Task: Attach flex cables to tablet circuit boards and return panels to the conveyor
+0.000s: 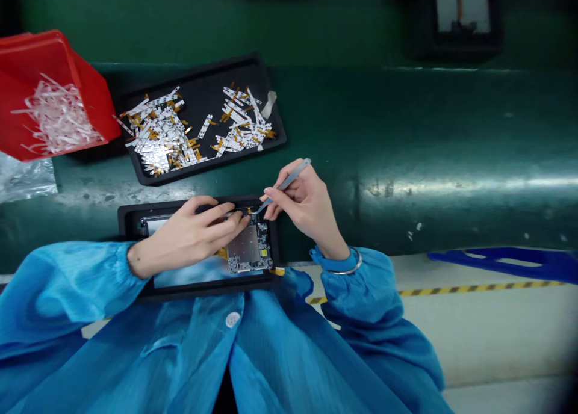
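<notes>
A black tray (198, 290) holds an opened flat device with a circuit board (242, 245) at its right end. My left hand (194, 230) lies across the device, fingers stretched out, their tips touching the board's upper part. In my right hand (302, 203), closed in a pinch, is a pair of tweezers (293, 174). The tweezers slant down to the board's top edge, close to my left fingertips. A small amber flex piece (250, 210) shows there. Whether the tips grip anything is too small to tell. My left hand covers part of the device.
Beyond the device, a second black tray (205, 80) holds heaps of white-and-amber flex strips (165, 137). A red bin (97, 95) with white scraps stands at the left, near a clear plastic bag (27, 176). Another black tray (469, 44) sits far right on the green table (428, 143).
</notes>
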`<state>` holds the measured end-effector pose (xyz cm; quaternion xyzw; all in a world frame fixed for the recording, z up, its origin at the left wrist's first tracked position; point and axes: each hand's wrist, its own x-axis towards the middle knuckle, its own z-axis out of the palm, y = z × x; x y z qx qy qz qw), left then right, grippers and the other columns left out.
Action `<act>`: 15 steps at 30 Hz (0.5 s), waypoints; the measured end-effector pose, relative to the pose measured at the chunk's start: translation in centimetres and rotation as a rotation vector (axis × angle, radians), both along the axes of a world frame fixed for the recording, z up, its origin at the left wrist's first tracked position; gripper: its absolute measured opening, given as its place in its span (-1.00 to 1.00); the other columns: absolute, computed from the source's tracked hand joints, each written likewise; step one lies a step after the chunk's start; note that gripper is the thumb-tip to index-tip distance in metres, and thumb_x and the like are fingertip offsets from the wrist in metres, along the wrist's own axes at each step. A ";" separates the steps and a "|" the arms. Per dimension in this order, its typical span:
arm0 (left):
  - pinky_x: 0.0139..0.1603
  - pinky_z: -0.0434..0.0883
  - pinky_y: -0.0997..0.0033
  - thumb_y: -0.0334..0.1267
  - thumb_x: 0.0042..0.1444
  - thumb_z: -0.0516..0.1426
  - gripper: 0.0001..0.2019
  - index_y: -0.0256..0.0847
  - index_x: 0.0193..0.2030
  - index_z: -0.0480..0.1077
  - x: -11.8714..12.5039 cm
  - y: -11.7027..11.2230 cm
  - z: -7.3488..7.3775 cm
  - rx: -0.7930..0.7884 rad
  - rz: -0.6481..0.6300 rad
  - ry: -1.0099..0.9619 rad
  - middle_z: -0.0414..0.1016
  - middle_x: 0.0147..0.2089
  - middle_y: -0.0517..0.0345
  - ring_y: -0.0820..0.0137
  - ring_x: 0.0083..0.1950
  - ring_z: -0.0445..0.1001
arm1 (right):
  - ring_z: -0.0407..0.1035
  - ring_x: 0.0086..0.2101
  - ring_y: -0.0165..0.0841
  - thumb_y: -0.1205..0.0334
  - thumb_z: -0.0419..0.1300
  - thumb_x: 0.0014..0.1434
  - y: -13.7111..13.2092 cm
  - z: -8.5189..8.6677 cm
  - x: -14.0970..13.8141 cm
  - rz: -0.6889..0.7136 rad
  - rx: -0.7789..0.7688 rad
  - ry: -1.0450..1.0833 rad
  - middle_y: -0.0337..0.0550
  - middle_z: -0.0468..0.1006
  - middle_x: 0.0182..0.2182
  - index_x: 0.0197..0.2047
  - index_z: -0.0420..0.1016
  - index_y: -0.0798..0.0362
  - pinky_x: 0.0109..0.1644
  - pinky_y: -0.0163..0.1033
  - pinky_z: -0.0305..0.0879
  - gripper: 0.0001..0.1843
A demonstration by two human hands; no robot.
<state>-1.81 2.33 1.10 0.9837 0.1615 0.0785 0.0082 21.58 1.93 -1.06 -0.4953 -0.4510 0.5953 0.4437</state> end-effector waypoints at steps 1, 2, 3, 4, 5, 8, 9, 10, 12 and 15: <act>0.11 0.27 0.22 -0.43 0.38 0.01 -0.69 -0.25 0.20 0.36 0.1 0.3 0.1 0.003 -0.025 -0.008 0.58 0.05 0.08 0.27 0.16 0.47 | 0.50 -0.61 -0.40 -0.05 0.40 0.08 0.0 0.0 -0.1 -0.002 0.003 0.000 -0.36 0.57 -0.51 -0.28 0.22 -0.06 -0.56 -0.31 0.47 -0.57; 0.10 0.28 0.21 -0.43 0.38 0.00 -0.71 -0.24 0.17 0.38 0.2 0.6 0.1 0.013 -0.049 -0.016 0.58 0.05 0.10 0.27 0.15 0.48 | 0.50 -0.61 -0.40 -0.05 0.40 0.08 -0.1 0.1 -0.1 -0.006 0.007 -0.001 -0.36 0.57 -0.51 -0.28 0.23 -0.06 -0.56 -0.29 0.48 -0.57; 0.10 0.28 0.20 -0.43 0.39 -0.02 -0.72 -0.23 0.14 0.40 0.2 0.7 0.1 0.028 -0.068 -0.022 0.58 0.06 0.10 0.27 0.15 0.48 | 0.50 -0.61 -0.39 -0.04 0.40 0.08 -0.2 0.2 -0.2 -0.016 0.015 -0.003 -0.36 0.57 -0.50 -0.28 0.24 -0.06 -0.55 -0.28 0.48 -0.58; 0.09 0.28 0.19 -0.43 0.40 -0.04 -0.72 -0.22 0.12 0.42 0.3 0.8 0.1 0.042 -0.074 -0.025 0.58 0.08 0.10 0.27 0.15 0.48 | 0.49 -0.60 -0.39 -0.03 0.39 0.09 -0.4 0.4 -0.2 -0.034 0.029 -0.008 -0.35 0.57 -0.50 -0.28 0.25 -0.07 -0.54 -0.27 0.48 -0.60; 0.08 0.29 0.19 -0.42 0.41 -0.05 -0.71 -0.22 0.11 0.42 0.3 0.8 0.1 0.052 -0.063 -0.029 0.57 0.11 0.09 0.27 0.16 0.48 | 0.49 -0.60 -0.38 -0.01 0.38 0.11 -0.6 0.7 -0.1 -0.067 0.048 -0.019 -0.35 0.57 -0.50 -0.29 0.27 -0.07 -0.53 -0.25 0.49 -0.63; 0.10 0.29 0.18 -0.41 0.42 -0.03 -0.70 -0.24 0.18 0.39 0.1 0.2 -0.2 0.031 0.013 -0.034 0.49 0.25 0.07 0.24 0.25 0.43 | 0.47 -0.57 -0.40 0.06 0.30 0.23 -2.1 1.6 0.7 -0.237 0.137 -0.093 -0.32 0.55 -0.51 -0.31 0.35 -0.08 -0.49 -0.24 0.46 -0.78; 0.11 0.29 0.17 -0.40 0.42 -0.03 -0.69 -0.24 0.21 0.37 0.0 0.0 -0.3 0.020 0.032 -0.031 0.45 0.29 0.07 0.23 0.29 0.41 | 0.45 -0.55 -0.41 0.07 0.25 0.28 -2.8 1.8 1.1 -0.297 0.171 -0.127 -0.30 0.53 -0.51 -0.33 0.38 -0.07 -0.48 -0.25 0.43 -0.80; 0.13 0.29 0.16 -0.39 0.43 -0.04 -0.68 -0.24 0.24 0.35 -0.1 -0.2 -0.3 0.014 0.043 -0.026 0.41 0.32 0.08 0.21 0.31 0.39 | 0.43 -0.54 -0.42 0.09 0.20 0.33 -3.7 2.0 1.6 -0.345 0.201 -0.156 -0.29 0.51 -0.52 -0.36 0.41 -0.07 -0.47 -0.25 0.40 -0.78; 0.16 0.29 0.15 -0.39 0.44 -0.07 -0.66 -0.26 0.27 0.32 -0.2 -0.6 -0.5 0.020 0.048 -0.003 0.36 0.35 0.10 0.21 0.34 0.36 | 0.40 -0.53 -0.42 0.10 0.10 0.40 -5.7 2.2 2.5 -0.389 0.226 -0.194 -0.25 0.47 -0.54 -0.42 0.43 -0.04 -0.45 -0.24 0.36 -0.67; 0.16 0.31 0.15 -0.39 0.45 -0.12 -0.63 -0.26 0.29 0.30 -0.2 -0.8 -0.5 0.071 0.046 0.029 0.33 0.37 0.13 0.23 0.35 0.35 | 0.33 -0.59 -0.44 0.11 0.05 0.43 -8.9 1.8 3.2 -0.357 0.133 -0.218 -0.24 0.44 -0.58 -0.42 0.47 -0.01 -0.55 -0.28 0.24 -0.62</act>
